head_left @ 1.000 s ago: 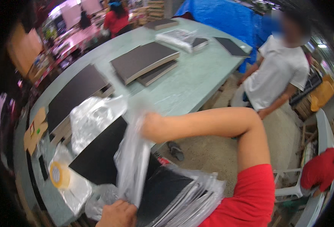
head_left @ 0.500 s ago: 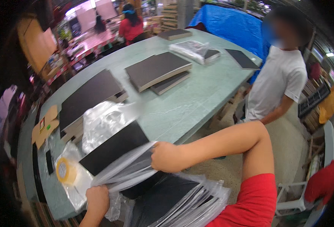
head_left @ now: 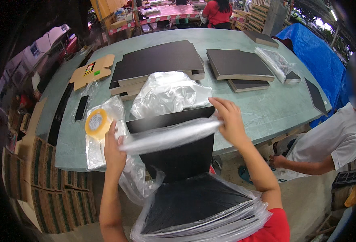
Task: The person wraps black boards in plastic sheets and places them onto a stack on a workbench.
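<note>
A black flat panel (head_left: 178,155) stands tilted against the near table edge. Across its upper part stretches a clear plastic bag (head_left: 168,135), bunched and blurred by motion. My left hand (head_left: 114,151) grips the bag's left end with fingers and thumb. Opposite it, my right hand (head_left: 230,121) pinches the right end close to the panel's top corner. Below, nearest my body, lies a stack of plastic-wrapped black panels (head_left: 202,201), their clear edges layered. Whether the bag encloses any of the standing panel is unclear.
The green table (head_left: 275,107) carries stacks of dark boards (head_left: 158,60), loose clear plastic (head_left: 168,94), a tape roll (head_left: 97,123), a dark phone-like slab (head_left: 81,108) and cardboard (head_left: 91,71). A person in a white shirt (head_left: 327,141) is at the right. Cardboard bundles (head_left: 61,197) stand lower left.
My view has turned left, so the table's things appear farther right. Both hands have risen and spread apart, stretching the bag across the panel's upper part.
</note>
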`<state>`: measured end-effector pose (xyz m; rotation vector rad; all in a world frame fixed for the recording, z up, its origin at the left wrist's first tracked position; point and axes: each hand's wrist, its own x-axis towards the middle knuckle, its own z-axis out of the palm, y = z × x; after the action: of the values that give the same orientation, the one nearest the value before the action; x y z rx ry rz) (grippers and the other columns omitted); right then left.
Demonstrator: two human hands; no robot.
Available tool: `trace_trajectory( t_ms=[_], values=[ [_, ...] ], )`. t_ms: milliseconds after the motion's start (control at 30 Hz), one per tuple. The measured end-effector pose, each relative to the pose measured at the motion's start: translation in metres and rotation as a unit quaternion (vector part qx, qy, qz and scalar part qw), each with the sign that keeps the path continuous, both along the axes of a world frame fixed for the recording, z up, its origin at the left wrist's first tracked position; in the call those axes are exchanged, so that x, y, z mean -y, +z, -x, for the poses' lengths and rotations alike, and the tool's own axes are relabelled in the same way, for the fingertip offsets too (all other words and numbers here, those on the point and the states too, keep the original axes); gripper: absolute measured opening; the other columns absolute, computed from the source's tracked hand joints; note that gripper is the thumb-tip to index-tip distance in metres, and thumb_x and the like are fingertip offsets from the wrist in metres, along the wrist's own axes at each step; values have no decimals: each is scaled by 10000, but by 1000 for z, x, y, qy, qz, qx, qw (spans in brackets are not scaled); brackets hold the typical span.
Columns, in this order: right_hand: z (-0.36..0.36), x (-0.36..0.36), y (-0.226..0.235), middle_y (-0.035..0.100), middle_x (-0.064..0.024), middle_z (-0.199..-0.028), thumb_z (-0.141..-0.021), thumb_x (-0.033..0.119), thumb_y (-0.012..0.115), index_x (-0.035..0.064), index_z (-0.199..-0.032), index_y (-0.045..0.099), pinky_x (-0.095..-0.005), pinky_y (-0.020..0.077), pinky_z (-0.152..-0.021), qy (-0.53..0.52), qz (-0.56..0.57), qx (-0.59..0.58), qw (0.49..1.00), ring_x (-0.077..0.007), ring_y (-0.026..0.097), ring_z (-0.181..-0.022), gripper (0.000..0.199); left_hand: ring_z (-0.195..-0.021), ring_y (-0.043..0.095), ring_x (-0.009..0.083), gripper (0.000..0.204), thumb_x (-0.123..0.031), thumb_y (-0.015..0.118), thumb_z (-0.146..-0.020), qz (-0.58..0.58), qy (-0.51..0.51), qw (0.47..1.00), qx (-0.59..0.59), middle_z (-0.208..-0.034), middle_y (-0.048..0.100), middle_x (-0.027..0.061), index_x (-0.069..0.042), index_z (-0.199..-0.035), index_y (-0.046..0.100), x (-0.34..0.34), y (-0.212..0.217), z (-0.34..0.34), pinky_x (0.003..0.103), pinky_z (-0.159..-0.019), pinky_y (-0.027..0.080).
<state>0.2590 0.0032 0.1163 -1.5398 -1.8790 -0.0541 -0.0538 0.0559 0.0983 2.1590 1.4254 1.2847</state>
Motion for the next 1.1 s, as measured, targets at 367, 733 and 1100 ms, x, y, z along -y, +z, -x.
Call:
trace_trajectory(
  t_ms=[367,733,1100],
  values=[
    [-12,52,30,518,-113,-950,-558,-184,455,56,-1014,570,-256,404,-734,65,114,-74,989,-217,518,-821,528,-666,536,205,452,124,507,-606,-156,-65,980,-108,-848,565,107,-69,-1009,575,35,24,16,291,-603,442],
    [-43,86,-40,578,-54,-728,-633,40,649,-5,-831,568,-170,399,-575,238,405,-625,624,-92,538,-643,219,-621,546,110,323,-10,595,-556,488,-304,681,453,-745,580,62,18,-873,538,59,-30,64,209,-569,433],
    [5,78,-316,582,-183,-842,-689,214,525,-9,-798,567,-401,430,-660,-273,438,-209,830,-348,549,-823,252,-615,528,168,274,-209,683,-657,454,-32,890,14,-657,532,42,-13,-697,495,68,-222,20,289,-553,416]
  ],
)
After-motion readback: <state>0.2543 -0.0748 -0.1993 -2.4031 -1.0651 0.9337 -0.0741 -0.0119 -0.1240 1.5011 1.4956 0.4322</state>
